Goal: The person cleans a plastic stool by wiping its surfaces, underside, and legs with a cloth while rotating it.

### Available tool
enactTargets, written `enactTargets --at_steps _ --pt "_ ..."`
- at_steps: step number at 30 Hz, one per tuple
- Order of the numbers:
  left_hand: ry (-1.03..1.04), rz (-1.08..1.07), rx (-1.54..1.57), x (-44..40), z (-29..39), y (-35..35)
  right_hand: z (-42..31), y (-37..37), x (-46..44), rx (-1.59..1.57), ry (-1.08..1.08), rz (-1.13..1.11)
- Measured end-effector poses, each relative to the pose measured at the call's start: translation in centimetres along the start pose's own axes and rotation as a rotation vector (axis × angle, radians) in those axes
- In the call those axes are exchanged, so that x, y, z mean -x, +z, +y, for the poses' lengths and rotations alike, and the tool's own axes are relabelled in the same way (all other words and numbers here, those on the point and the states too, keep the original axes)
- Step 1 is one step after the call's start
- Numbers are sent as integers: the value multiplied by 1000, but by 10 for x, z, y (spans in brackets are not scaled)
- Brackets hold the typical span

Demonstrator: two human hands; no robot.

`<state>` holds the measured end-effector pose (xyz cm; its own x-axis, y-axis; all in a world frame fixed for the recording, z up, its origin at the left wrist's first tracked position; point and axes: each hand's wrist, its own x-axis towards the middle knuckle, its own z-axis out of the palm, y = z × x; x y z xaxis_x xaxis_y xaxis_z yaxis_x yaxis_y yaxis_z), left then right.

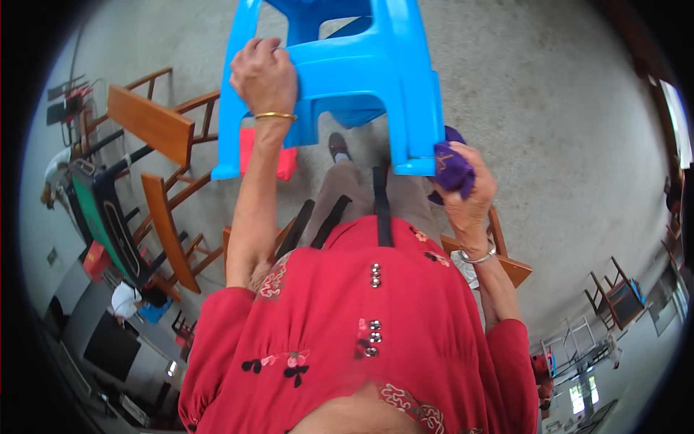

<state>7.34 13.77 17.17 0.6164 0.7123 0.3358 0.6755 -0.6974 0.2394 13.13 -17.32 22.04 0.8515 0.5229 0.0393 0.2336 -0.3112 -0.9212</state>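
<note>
A blue plastic stool (340, 69) is tipped in front of me, its legs pointing toward my body. My left hand (265, 78) is closed on the stool's left side, the fingertips partly hidden behind the wrist and knuckles. In my right hand (473, 181) is a bunched purple cloth (453, 170) with a gold-coloured mark, pressed against the end of the stool's right leg. Below the stool on the left, a red object (285, 160) shows in part; its kind cannot be made out.
Brown wooden benches (170, 231) stand to my left, beside a green-topped table (108, 217). Other people (126, 300) are at the far left. A wooden chair (618, 293) stands at the right on the grey concrete floor (549, 145). Part of a wooden seat (510, 269) shows behind my right wrist.
</note>
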Motion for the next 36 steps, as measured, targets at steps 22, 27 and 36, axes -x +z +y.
enactTargets --at_steps 22,27,36 --pt "62 7 3 8 -2 11 -16 -26 -13 -160 520 -191" --pt "71 41 7 8 -5 11 -26 -22 -17 133 24 -349" --pt "-35 -36 -19 4 16 -9 -33 -15 -24 525 -114 -511"
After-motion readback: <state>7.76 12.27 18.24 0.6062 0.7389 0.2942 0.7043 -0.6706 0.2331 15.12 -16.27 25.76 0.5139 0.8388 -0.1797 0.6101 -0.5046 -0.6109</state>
